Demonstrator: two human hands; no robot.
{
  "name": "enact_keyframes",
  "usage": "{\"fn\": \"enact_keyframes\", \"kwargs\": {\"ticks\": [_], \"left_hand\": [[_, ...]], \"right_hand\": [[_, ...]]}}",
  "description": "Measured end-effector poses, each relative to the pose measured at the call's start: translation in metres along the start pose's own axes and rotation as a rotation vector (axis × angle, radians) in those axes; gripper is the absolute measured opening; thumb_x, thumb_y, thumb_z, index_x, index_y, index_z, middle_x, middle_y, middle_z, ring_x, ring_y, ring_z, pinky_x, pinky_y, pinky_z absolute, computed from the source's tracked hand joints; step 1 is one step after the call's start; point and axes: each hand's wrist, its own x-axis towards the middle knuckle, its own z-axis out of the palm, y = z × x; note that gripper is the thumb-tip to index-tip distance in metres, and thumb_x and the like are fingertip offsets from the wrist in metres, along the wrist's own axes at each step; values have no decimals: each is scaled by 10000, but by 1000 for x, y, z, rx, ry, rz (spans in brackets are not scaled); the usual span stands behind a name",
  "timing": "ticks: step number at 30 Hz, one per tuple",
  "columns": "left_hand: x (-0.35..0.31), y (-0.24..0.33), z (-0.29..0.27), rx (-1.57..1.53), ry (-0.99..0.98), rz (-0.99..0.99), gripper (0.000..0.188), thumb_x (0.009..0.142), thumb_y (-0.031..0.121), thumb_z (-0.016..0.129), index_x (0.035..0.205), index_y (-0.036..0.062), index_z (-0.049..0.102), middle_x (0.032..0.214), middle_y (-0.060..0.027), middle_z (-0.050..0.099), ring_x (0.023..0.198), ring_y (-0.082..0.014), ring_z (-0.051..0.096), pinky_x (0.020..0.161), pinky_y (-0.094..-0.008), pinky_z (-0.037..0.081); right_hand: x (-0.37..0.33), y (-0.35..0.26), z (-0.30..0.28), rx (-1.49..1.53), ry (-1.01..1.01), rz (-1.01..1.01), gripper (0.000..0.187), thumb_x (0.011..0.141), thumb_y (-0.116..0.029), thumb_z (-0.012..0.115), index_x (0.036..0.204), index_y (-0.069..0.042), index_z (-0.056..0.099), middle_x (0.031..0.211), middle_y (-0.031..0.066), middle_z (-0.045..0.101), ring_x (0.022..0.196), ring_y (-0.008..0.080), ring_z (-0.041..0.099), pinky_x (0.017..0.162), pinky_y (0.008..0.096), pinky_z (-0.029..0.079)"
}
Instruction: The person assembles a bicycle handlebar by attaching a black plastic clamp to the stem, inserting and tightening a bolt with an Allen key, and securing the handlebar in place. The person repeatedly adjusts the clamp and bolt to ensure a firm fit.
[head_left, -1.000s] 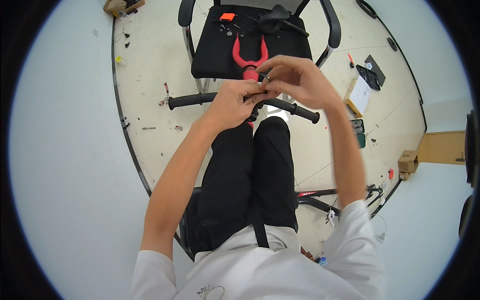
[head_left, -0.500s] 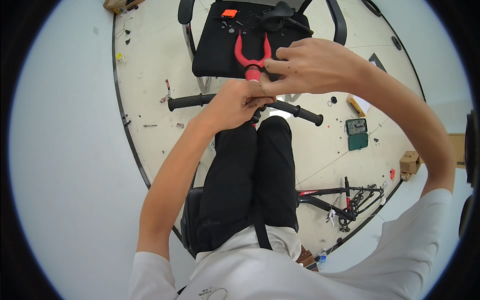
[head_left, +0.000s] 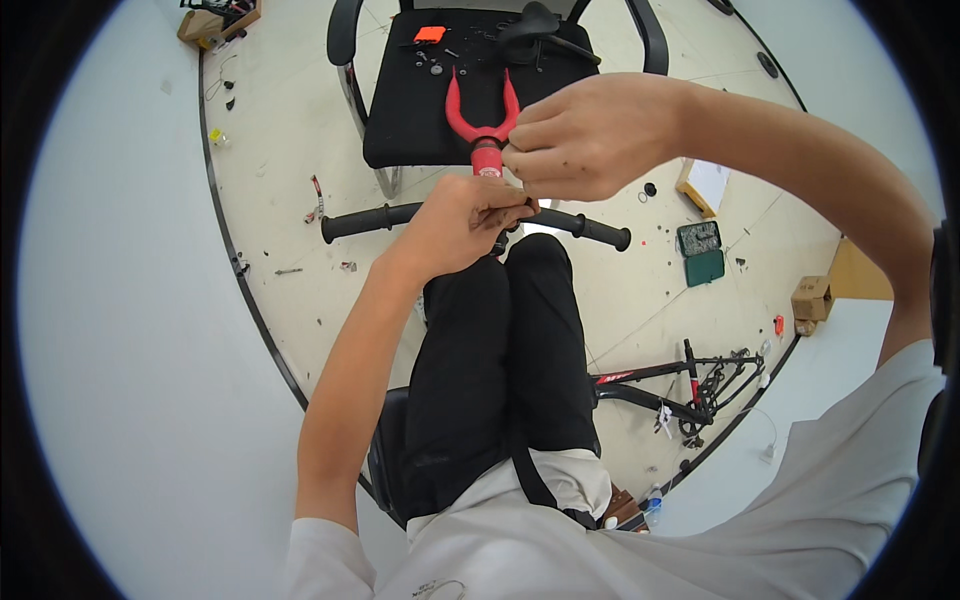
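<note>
A red bicycle fork (head_left: 462,118) points away from me, its two prongs lying over the chair seat. Its tube runs back toward a black handlebar (head_left: 352,222) in front of my knees. My left hand (head_left: 455,222) is closed over the middle of the bar, fingers pressed together; what they grip there is hidden. My right hand (head_left: 585,145) is beside the fork's tube, fingers curled in and fingertips close to the left fingers. Anything small in its grasp cannot be made out. The joint between fork and bar is mostly covered by my hands.
The black chair (head_left: 400,125) carries a saddle (head_left: 528,38), an orange piece (head_left: 430,35) and several small metal parts. A bicycle frame (head_left: 650,390) lies on the floor at right. Near it are a green case (head_left: 704,266) and a cardboard box (head_left: 812,298).
My right fingers, spread apart before, have curled inward and come down a little beside the tube. My left hand stays over the middle of the bar. The whole view has shifted slightly.
</note>
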Motion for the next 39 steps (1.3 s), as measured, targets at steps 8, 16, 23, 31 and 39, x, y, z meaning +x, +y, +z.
{"fn": "enact_keyframes", "kwargs": {"ticks": [8,16,23,31,39], "left_hand": [[-1,-4,4,-13,43,30,151,920,20,665,1056,4,729,724,-108,644,601,-166,537,570,-298,437],[-2,4,-2,104,47,7,95,932,-84,589,982,-83,670,882,-108,715,770,-141,673,750,-277,572],[-4,-1,7,149,163,118,154,894,-21,660,1036,-17,719,809,-143,681,675,-214,638,635,-309,494],[-14,1,16,100,321,154,208,866,-31,686,1071,-8,718,858,-149,705,700,-242,698,653,-316,542],[-34,-8,3,352,488,164,185,844,-25,712,1020,16,751,991,-97,740,879,-254,700,800,-317,543]], "right_hand": [[-4,-18,0,169,-10,274,191,801,-140,733,763,-25,585,735,64,519,685,199,596,650,334,527],[13,-34,-20,610,-63,993,294,774,-130,817,985,30,688,855,115,691,783,279,704,690,363,559],[52,-117,18,986,932,1730,273,884,-88,741,1111,55,689,943,113,765,851,158,742,823,282,573],[102,-121,45,456,1215,1819,164,875,20,698,1033,64,693,874,101,730,816,175,744,765,279,584],[51,-117,38,977,874,1658,121,967,-37,614,1061,37,634,739,51,599,618,78,507,577,252,438]]}}
